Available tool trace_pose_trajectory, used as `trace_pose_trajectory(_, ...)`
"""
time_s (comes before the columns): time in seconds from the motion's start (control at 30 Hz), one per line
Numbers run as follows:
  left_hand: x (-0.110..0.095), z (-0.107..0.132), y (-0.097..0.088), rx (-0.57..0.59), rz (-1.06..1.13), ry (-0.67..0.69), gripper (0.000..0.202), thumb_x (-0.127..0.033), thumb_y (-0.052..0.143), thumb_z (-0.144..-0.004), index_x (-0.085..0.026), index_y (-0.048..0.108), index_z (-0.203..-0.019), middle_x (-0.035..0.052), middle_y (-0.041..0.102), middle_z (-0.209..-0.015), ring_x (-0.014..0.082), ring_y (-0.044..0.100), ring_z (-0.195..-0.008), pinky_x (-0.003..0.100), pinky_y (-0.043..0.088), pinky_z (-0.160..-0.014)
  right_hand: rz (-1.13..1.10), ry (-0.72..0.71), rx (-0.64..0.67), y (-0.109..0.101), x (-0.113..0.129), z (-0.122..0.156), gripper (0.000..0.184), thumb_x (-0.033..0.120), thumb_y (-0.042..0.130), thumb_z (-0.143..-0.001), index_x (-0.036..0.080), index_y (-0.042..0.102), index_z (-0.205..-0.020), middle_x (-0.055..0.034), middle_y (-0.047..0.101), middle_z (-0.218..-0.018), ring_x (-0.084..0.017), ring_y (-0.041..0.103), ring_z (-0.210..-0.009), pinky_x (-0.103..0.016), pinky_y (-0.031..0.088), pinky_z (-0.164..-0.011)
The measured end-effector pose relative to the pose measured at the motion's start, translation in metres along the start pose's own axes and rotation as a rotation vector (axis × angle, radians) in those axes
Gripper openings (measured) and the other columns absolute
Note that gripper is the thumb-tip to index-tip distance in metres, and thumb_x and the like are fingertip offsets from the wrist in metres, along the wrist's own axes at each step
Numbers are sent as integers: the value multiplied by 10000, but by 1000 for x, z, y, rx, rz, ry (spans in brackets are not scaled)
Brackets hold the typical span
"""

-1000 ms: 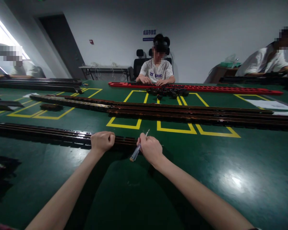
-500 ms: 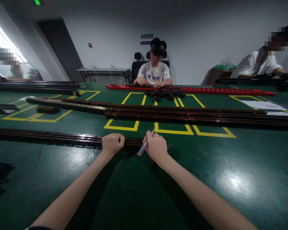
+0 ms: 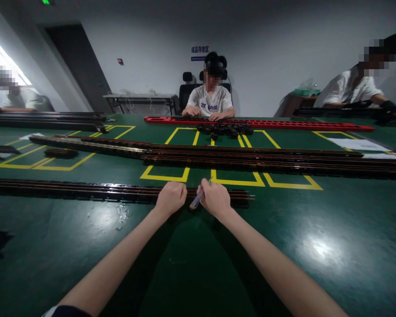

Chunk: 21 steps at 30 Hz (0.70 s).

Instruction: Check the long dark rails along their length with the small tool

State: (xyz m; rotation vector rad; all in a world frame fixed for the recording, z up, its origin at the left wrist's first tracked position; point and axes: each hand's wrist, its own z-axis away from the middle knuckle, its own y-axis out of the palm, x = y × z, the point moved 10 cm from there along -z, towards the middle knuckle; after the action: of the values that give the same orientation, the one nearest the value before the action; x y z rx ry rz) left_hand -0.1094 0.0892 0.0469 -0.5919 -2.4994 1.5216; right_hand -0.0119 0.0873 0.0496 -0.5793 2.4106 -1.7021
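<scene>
A long dark rail (image 3: 86, 191) with thin metal strips lies across the green table in front of me, its right end near the middle. My left hand (image 3: 170, 197) is closed in a fist round the rail near that end. Close beside it, my right hand (image 3: 215, 199) is closed on a small clear-handled screwdriver (image 3: 198, 199), its tip pointing up and away, and rests on the same rail. The two hands nearly touch.
Several more long dark rails (image 3: 267, 160) lie across the table beyond my hands, over yellow floor-style markings (image 3: 166, 176). A person opposite works at a long red rail (image 3: 284, 124) with small black parts (image 3: 226, 129). Other people sit at far left and far right.
The rail has slid to the right under my hands, its end now sticking out past my right hand. My left hand has closed in toward the right hand.
</scene>
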Motion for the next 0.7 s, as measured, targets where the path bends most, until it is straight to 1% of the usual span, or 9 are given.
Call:
trace_pose_trajectory(0.07, -5, 5, -6, -38, -11, 93, 380, -196, 292, -918, -110, 662, -901, 115, 710, -874, 196, 650, -807, 327, 504, -772, -27, 40, 25, 0, -10, -1, 200, 252, 397, -925, 159, 572, -901, -61, 669, -713, -166, 632, -610, -252, 410, -576)
trace_pose_trajectory(0.13, 4, 10, -14, -76, -67, 78, 389, -222, 279, -934, -100, 639, -1016, 136, 697, -990, 217, 642, -887, 350, 491, -794, -82, 92, 55, -1, -24, -2, 187, 250, 428, -906, 156, 585, -872, -57, 665, -707, -153, 615, -576, -240, 397, -538)
trace_pose_trajectory(0.17, 12, 12, -16, -72, -106, 38, 395, -249, 280, -941, -108, 642, -1015, 134, 695, -991, 224, 643, -873, 360, 486, -777, -116, 128, 70, -2, -33, -2, 174, 233, 439, -894, 156, 590, -858, -54, 665, -708, -144, 608, -567, -233, 393, -526)
trace_pose_trajectory(0.23, 30, 15, -17, -35, -169, -27, 426, -326, 290, -947, -133, 667, -894, 115, 701, -887, 234, 643, -808, 370, 474, -739, -178, 220, 106, -2, -55, -1, 190, 177, 413, -881, 154, 596, -836, -45, 661, -690, -124, 587, -531, -219, 377, -496)
trace_pose_trajectory(0.3, 46, 17, -19, -22, -216, -65, 471, -348, 262, -947, -149, 672, -829, 106, 697, -834, 238, 640, -773, 370, 461, -713, -134, 299, 79, -9, -78, 2, 201, 177, 410, -874, 160, 603, -821, -51, 661, -682, -138, 597, -556, -227, 384, -513)
trace_pose_trajectory(0.37, 54, 16, -18, -13, -226, -65, 491, -355, 251, -940, -153, 673, -788, 103, 695, -804, 236, 638, -752, 355, 455, -683, -62, 354, 43, -17, -96, 7, 214, 216, 412, -882, 167, 609, -815, -64, 667, -691, -167, 615, -597, -246, 399, -540)
trace_pose_trajectory(0.5, 50, 9, -11, 22, -209, -27, 512, -346, 237, -926, -156, 660, -708, 103, 684, -743, 218, 630, -703, 315, 443, -609, -25, 370, 20, -22, -112, 15, 204, 233, 424, -891, 161, 612, -859, -71, 673, -710, -167, 622, -613, -241, 414, -554)
trace_pose_trajectory(0.6, 42, 4, -6, 40, -162, -44, 522, -330, 227, -917, -148, 650, -670, 103, 674, -704, 188, 616, -634, 280, 423, -545, -25, 349, 15, -23, -113, 18, 204, 241, 421, -908, 151, 597, -860, -74, 666, -692, -155, 617, -585, -223, 402, -529)
trace_pose_trajectory(0.7, 30, 0, -3, 33, -127, -52, 501, -304, 244, -896, -135, 661, -673, 108, 689, -729, 174, 614, -611, 268, 424, -528, -5, 344, -29, -28, -110, 18, 222, 254, 389, -933, 153, 575, -866, -70, 664, -680, -158, 626, -582, -220, 387, -523)
